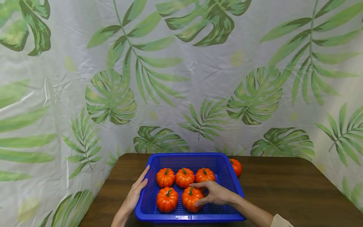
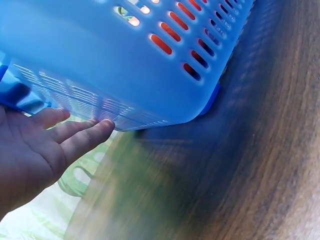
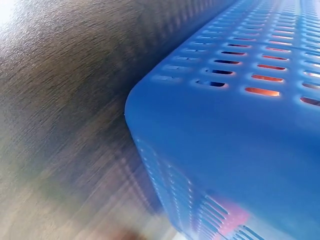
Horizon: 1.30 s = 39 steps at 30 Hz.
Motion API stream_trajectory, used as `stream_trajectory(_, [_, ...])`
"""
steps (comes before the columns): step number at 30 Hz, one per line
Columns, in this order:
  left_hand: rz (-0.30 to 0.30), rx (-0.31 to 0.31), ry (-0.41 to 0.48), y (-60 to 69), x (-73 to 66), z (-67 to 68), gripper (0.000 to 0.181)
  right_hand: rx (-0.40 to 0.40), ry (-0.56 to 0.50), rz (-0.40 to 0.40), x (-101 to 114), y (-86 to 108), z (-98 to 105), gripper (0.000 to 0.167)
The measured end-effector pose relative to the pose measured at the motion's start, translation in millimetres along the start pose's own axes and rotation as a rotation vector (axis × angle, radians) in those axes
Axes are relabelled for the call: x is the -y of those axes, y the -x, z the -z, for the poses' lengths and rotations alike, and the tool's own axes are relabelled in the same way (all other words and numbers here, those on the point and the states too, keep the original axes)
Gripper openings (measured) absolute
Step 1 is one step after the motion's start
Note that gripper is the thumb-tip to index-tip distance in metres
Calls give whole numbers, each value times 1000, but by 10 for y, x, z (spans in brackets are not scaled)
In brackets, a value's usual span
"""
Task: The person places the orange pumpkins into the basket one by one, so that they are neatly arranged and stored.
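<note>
A blue plastic basket [image 1: 231, 183] with slotted walls stands on the table. Three orange toy pumpkins form its back row: left [image 1: 165, 177], middle [image 1: 185, 177] and right [image 1: 204, 175]. In the front row are a left pumpkin [image 1: 167, 200] and another pumpkin [image 1: 190, 198] beside it. My right hand [image 1: 214, 192] reaches over the basket's right side, thumb and fingers round that second front pumpkin. Along the basket's left rim lies my left hand [image 1: 134, 194], its fingers extended; in the left wrist view the left hand [image 2: 55, 142] is beside the slotted wall.
Outside the basket, against its right side, another orange pumpkin [image 1: 236, 167] sits partly hidden on the brown wooden table [image 1: 278, 179]. Behind the table hangs a pale sheet [image 1: 210, 85] printed with green leaves.
</note>
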<state>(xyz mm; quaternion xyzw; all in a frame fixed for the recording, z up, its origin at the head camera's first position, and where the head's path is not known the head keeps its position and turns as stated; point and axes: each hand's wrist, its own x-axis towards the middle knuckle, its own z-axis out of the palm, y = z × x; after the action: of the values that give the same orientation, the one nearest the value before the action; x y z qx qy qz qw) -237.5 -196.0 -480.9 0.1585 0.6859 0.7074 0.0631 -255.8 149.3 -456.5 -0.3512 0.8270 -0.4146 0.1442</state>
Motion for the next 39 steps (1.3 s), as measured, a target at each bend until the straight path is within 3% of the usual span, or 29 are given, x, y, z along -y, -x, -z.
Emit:
stream_trajectory(12, [10,-25,-2,0,14,-7,57,63,-21,-35,-11,8,16,70])
stream_trajectory(23, [6,2,1,-3,18,12,58,22,-16,-72,-8,33,49,64])
stream_trajectory(39, [2,-8,-8,-6,14,7,58,20,7,-39,-11,1,-4,62])
